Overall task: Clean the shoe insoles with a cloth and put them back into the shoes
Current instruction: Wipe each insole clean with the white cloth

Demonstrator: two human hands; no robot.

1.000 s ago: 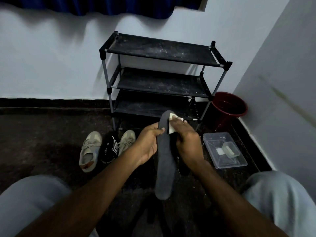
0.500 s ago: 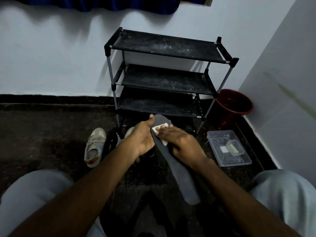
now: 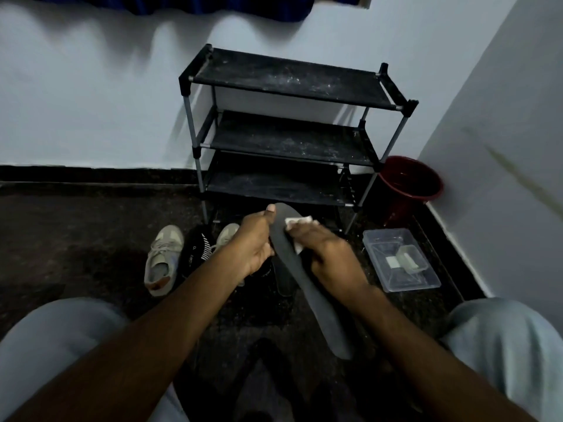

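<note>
A long dark grey insole (image 3: 307, 281) slants from upper left to lower right between my hands, above the floor. My left hand (image 3: 253, 242) grips its upper end, thumb up along the edge. My right hand (image 3: 326, 251) presses a small white cloth (image 3: 297, 222) against the insole's upper part, fingers curled over the cloth. A pair of beige shoes (image 3: 161, 260) lies on the floor left of my hands, with a black striped shoe (image 3: 196, 249) between them. Another dark insole (image 3: 285, 280) lies on the floor below my hands.
A black three-tier shoe rack (image 3: 289, 132) stands against the wall ahead. A dark red bucket (image 3: 409, 185) sits in the corner to its right. A clear plastic box (image 3: 400, 258) lies on the dark floor at right. My knees frame the bottom corners.
The insole has tilted from hanging straight down to slanting toward the lower right. My right hand with the cloth moved down and back up along its upper part.
</note>
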